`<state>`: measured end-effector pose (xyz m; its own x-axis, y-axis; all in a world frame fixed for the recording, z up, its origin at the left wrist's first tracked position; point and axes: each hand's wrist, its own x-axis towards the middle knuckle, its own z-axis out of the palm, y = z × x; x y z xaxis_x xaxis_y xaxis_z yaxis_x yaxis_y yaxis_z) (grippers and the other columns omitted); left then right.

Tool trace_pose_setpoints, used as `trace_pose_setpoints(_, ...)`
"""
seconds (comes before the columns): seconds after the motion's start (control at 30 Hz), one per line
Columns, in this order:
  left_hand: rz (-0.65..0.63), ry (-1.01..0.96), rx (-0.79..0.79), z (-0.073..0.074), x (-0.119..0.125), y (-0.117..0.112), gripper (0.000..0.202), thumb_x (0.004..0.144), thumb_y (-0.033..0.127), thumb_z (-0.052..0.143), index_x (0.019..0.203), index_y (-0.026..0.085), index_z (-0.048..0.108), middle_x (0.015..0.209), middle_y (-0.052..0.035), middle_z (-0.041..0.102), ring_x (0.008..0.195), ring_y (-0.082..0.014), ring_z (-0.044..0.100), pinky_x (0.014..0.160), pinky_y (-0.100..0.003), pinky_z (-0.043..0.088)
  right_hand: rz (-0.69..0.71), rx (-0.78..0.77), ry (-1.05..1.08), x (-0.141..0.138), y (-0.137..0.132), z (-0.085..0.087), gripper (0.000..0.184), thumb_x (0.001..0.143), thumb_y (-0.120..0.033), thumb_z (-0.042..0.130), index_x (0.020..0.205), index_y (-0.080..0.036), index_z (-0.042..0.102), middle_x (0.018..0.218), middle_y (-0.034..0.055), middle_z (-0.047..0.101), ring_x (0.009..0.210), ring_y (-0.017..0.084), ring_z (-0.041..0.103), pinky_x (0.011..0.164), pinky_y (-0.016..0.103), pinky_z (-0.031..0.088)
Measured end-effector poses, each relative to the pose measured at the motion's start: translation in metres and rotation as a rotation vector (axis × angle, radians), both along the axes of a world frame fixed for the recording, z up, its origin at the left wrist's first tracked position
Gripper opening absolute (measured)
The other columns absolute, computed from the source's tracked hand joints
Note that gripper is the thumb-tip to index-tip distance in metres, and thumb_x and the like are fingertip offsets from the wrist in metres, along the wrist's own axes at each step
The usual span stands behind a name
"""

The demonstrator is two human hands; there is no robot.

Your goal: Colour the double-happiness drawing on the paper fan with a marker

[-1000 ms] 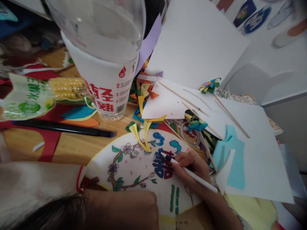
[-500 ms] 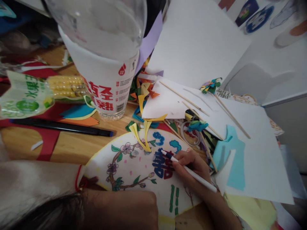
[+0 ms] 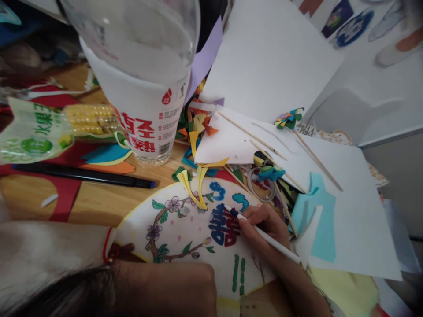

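A round white fan (image 3: 185,220) with a painted flower branch, green strokes and a blue and red character lies on the wooden table in front of me. My right hand (image 3: 264,224) is closed round a white marker pen (image 3: 274,244), whose tip touches the top right of the character. My left arm (image 3: 172,286) lies across the fan's lower edge, next to the red cord at the handle (image 3: 107,251). Its fingers are hidden.
A large clear water bottle (image 3: 145,110) stands close behind the fan. A packed corn cob (image 3: 49,127) and a black pen (image 3: 82,175) lie at the left. White sheets (image 3: 271,57), thin wooden sticks (image 3: 251,134), a tape ring (image 3: 261,182) and coloured paper scraps crowd the right.
My right hand has shifted the pen tip a little up and to the right over the character. Nothing else has moved.
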<state>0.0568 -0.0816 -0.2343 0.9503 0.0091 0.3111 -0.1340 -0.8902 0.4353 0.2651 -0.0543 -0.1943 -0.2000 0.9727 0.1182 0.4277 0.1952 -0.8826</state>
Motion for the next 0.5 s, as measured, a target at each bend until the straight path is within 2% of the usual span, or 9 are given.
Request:
trace_pose_setpoints(0.1,-0.085,0.031,0.026,0.004,0.0,0.004,0.02,0.083,0.028,0.06,0.069,0.015,0.058,0.06,0.0029,0.055,0.051,-0.0077,0.048,0.053,-0.023,0.045,0.026,-0.004,0.005,0.001,0.0,0.0,0.019,0.084,-0.019,0.057,0.072,-0.024,0.043,0.069,-0.0018,0.052,0.061,0.014,0.048,0.054,0.03,0.04)
trace_pose_setpoints(0.2,-0.099,0.061,0.063,0.015,0.0,0.01,0.026,0.069,0.02,0.072,0.052,0.018,0.052,0.044,0.0054,0.048,0.041,-0.0093,0.041,0.041,-0.026,0.034,0.003,-0.005,-0.024,0.002,0.0,-0.002,0.02,0.082,-0.02,0.059,0.07,-0.023,0.044,0.069,-0.0013,0.052,0.062,0.015,0.049,0.057,0.03,0.04)
trace_pose_setpoints(0.3,-0.079,0.13,0.134,0.03,0.001,0.013,0.022,0.063,0.022,0.077,0.056,0.019,0.056,0.044,0.0053,0.052,0.04,-0.0114,0.044,0.038,-0.031,0.032,0.014,-0.044,-0.019,0.005,0.001,-0.006,0.022,0.082,-0.026,0.06,0.068,-0.022,0.043,0.068,-0.0017,0.053,0.06,0.013,0.049,0.054,0.028,0.039)
trace_pose_setpoints(0.37,-0.076,0.209,0.187,0.037,0.002,0.013,0.019,0.063,0.025,0.077,0.06,0.02,0.059,0.045,0.005,0.054,0.041,-0.0124,0.047,0.039,-0.031,0.033,-0.019,-0.013,-0.002,0.006,0.005,-0.008,0.023,0.085,-0.03,0.057,0.071,-0.023,0.04,0.068,-0.0025,0.051,0.058,0.012,0.047,0.051,0.026,0.038)
trace_pose_setpoints(0.43,-0.078,0.24,0.226,0.038,0.003,0.012,0.017,0.064,0.025,0.076,0.061,0.02,0.06,0.045,0.0046,0.055,0.041,-0.0128,0.049,0.037,-0.031,0.03,-0.069,0.048,-0.004,0.008,0.011,-0.008,0.022,0.087,-0.031,0.052,0.073,-0.023,0.038,0.068,-0.0033,0.048,0.058,0.012,0.046,0.051,0.024,0.038)
trace_pose_setpoints(0.5,-0.013,0.201,0.255,0.034,0.004,0.011,0.018,0.063,0.021,0.076,0.059,0.02,0.059,0.046,0.0034,0.057,0.042,-0.0133,0.05,0.035,-0.032,0.023,-0.093,0.102,-0.032,0.008,0.018,-0.004,0.015,0.091,-0.029,0.047,0.078,-0.023,0.041,0.064,-0.0043,0.048,0.05,0.01,0.042,0.045,0.022,0.034)
